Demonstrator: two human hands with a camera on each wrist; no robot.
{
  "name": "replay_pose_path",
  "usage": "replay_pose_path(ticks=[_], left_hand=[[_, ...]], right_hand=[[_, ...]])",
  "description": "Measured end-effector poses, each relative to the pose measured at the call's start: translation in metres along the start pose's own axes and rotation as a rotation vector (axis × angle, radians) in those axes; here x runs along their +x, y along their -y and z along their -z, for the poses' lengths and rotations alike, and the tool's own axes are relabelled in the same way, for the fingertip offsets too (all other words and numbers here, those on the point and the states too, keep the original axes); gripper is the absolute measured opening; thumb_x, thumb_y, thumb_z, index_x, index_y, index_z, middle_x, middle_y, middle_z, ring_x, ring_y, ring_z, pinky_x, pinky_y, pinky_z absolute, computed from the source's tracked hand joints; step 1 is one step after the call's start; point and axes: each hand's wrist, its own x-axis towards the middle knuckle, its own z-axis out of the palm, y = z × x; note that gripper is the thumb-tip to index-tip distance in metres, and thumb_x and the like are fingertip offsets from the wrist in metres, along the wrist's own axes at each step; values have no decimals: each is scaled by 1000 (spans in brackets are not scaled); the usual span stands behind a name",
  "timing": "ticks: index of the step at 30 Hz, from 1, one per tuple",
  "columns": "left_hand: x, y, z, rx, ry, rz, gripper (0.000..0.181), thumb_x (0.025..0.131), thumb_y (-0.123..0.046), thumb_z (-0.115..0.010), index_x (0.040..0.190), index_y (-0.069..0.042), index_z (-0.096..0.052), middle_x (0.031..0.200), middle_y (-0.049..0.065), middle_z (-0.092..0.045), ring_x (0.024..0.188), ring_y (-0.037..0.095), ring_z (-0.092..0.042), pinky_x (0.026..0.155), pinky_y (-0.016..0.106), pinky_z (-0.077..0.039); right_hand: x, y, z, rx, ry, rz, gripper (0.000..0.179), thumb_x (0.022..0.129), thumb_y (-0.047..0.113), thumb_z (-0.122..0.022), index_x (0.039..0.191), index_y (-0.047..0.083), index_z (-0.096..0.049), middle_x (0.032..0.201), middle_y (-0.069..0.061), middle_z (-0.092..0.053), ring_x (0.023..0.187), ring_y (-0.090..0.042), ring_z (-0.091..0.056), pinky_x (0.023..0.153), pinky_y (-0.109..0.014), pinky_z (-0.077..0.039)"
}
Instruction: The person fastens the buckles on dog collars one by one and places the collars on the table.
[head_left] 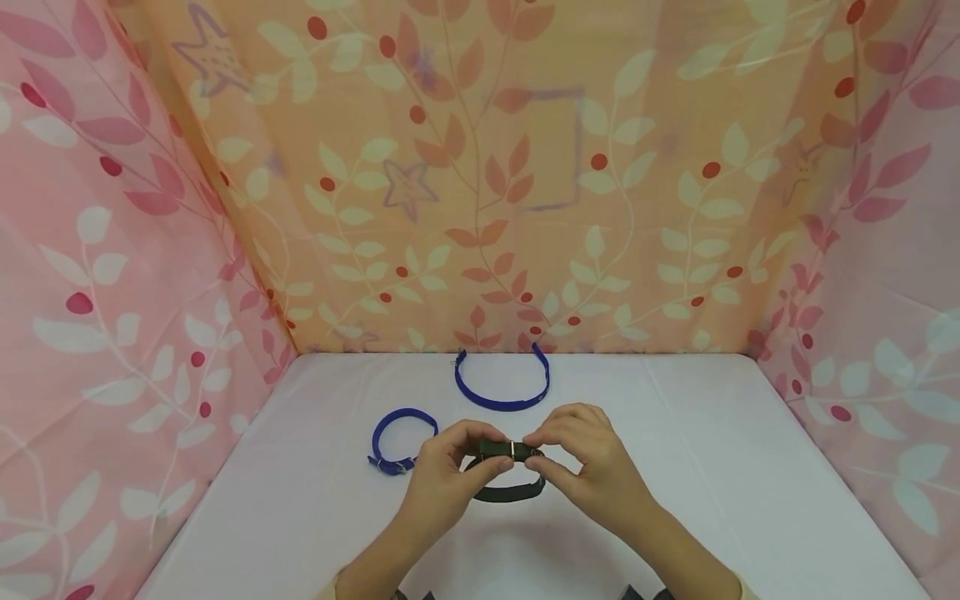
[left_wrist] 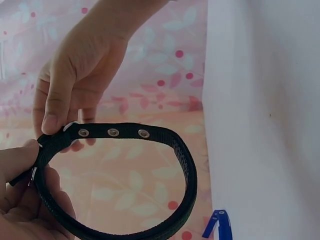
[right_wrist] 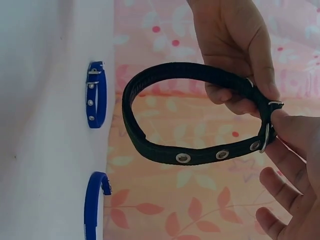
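A dark green-black collar [head_left: 504, 493] is held up above the table, bent into a loop with its ends overlapping. My left hand [head_left: 442, 475] pinches one side of the metal buckle [head_left: 513, 451] between thumb and fingers. On the other side of it, my right hand [head_left: 596, 458] pinches the strap with thumb and fingertips. Metal eyelets line the collar [right_wrist: 200, 157] in the right wrist view, with a metal ring near the right thumb. Fingertips partly hide the buckle.
A blue collar [head_left: 405, 411], fastened into a ring, lies on the white table [head_left: 315, 533] left of the hands. Another blue collar [head_left: 502, 406], unfastened and curved, lies near the back edge. Patterned cloth walls [head_left: 480, 167] stand behind and on both sides.
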Motion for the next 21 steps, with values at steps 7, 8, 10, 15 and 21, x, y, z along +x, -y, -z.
replay_pose_path(ticks=[7,8,10,15,21], left_hand=[[-1,-2,0,-33,-3,-3,22,88,-21,-83,107,-19,-72,100,-1,-73,93,22,-72,90,33,-60],[-1,-2,0,-37,-3,-4,22,88,-21,-83,107,-19,-72,100,0,-73,94,22,-72,90,32,-60],[-1,-2,0,-44,-5,-9,22,88,-21,-83,107,-18,-72,101,0,-73,94,22,-71,90,32,-60],[-1,-2,1,13,-36,-53,22,87,-25,-83,106,-22,-73,98,-5,-74,93,20,-69,91,30,-57],[0,0,3,44,-57,-71,21,87,-26,-82,106,-25,-72,98,-9,-75,96,18,-69,95,32,-55]], right_hand=[[0,0,0,21,25,-23,35,80,21,-89,111,22,-74,100,16,-71,107,-11,-61,102,-32,-39],[-1,0,0,21,27,-22,35,80,20,-90,111,22,-74,100,15,-71,107,-11,-61,102,-32,-39],[0,0,-1,16,29,-17,35,80,20,-89,111,21,-74,100,15,-71,106,-11,-61,101,-32,-39],[1,2,-1,6,33,-14,32,81,19,-88,111,18,-75,99,15,-71,105,-11,-61,100,-32,-40],[0,2,0,0,42,-48,32,82,20,-88,111,19,-75,99,15,-70,105,-10,-61,101,-33,-40]])
